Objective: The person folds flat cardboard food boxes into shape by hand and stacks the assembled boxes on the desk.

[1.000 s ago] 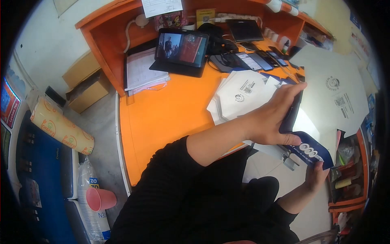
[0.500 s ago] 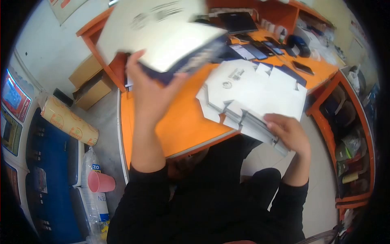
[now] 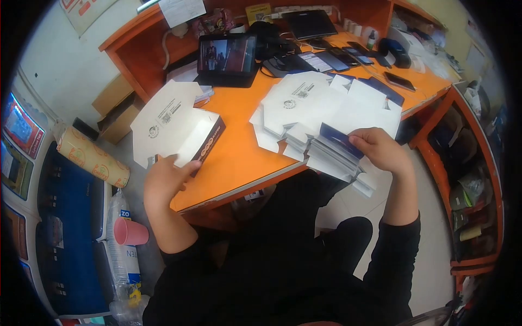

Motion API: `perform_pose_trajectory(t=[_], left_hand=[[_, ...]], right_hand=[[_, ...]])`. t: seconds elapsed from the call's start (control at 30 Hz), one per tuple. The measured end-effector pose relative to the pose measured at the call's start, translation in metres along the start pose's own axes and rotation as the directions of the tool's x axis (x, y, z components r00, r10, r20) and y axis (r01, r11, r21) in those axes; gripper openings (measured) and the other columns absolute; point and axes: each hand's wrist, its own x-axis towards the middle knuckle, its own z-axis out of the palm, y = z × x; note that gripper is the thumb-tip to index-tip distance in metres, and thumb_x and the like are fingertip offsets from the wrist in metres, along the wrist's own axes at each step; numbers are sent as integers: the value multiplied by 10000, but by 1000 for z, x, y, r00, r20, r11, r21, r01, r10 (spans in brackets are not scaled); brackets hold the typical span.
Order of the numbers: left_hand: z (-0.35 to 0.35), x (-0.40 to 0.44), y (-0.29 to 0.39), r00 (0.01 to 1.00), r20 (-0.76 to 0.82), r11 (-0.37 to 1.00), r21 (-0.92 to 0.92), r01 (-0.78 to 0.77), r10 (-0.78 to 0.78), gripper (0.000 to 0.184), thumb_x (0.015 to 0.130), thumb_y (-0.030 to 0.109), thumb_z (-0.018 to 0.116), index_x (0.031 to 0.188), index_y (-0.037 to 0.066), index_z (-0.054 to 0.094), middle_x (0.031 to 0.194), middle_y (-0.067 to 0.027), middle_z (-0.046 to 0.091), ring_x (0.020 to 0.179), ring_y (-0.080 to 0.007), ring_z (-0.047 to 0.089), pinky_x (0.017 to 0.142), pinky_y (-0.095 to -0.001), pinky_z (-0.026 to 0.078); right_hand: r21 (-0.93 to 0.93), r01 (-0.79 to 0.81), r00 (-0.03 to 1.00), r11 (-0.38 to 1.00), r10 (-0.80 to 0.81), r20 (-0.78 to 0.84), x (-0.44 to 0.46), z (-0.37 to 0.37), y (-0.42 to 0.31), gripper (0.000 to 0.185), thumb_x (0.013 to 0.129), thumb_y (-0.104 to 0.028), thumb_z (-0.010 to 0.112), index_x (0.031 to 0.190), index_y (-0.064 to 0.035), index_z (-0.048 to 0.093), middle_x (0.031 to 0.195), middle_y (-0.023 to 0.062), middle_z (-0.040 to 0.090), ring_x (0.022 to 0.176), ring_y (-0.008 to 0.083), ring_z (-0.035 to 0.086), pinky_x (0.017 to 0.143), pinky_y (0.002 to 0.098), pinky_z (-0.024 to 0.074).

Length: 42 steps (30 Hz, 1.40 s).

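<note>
A cardboard box blank [image 3: 176, 122], white with printed marks and a dark lettered side turned up, rests on the left of the orange table. My left hand [image 3: 166, 182] holds its near edge, fingers and thumb closed around the corner. To the right lies a stack of flat white box blanks [image 3: 296, 106], its near edge overhanging the table front. My right hand [image 3: 383, 149] pinches a dark blue flap [image 3: 340, 141] at the near right of this stack, lifted so its coloured face shows.
A tablet [image 3: 227, 57] showing a picture stands behind the blanks. Several phones [image 3: 331, 58], a black laptop [image 3: 309, 24] and cables lie at the back. An open shelf [image 3: 473, 179] is on the right. A pink cup [image 3: 131, 232] and a patterned roll [image 3: 93, 157] are at lower left.
My left hand has brought its box blank down from above onto the left of the table, uncovering the tablet. At the stack, my right hand has turned up a blue flap.
</note>
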Motion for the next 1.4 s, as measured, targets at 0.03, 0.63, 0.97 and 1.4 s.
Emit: perform_pose_trajectory(t=[0.03, 0.63, 0.97, 1.4], left_hand=[[1, -6, 7, 982, -11, 982, 31, -188, 189, 729, 793, 440, 774, 1286, -52, 558, 861, -180, 719, 801, -253, 711, 733, -334, 537], [122, -38, 160, 407, 164, 423, -566, -707, 899, 232, 863, 204, 738, 989, 12, 702, 954, -87, 695, 864, -173, 645, 795, -319, 500], [152, -30, 138, 331, -72, 150, -788, -597, 941, 147, 927, 133, 621, 950, -4, 669, 897, -124, 671, 849, -229, 637, 778, -323, 486], [154, -34, 127, 68, -535, -222, -459, -860, 842, 72, 816, 30, 615, 842, 95, 635, 820, -60, 587, 832, -271, 555, 716, -364, 470]], right_hand=[[-33, -3, 999, 999, 2, -47, 1, 2, -2, 300, 973, -219, 536, 1012, 38, 687, 882, 180, 707, 781, 253, 658, 770, 352, 500], [-44, 446, 766, 894, -407, -497, -112, -3, -26, 450, 870, -440, 638, 975, -3, 641, 917, 116, 685, 1020, 321, 645, 1113, 544, 265], [-441, 134, 437, 887, -452, -777, -86, 61, -54, 69, 872, -9, 699, 919, 8, 651, 893, 79, 566, 824, 188, 541, 1045, 441, 359], [-319, 235, 380, 918, -388, -839, -78, 46, -56, 414, 1009, -308, 494, 1330, -47, 515, 1450, 180, 412, 1357, 369, 390, 1103, 501, 349]])
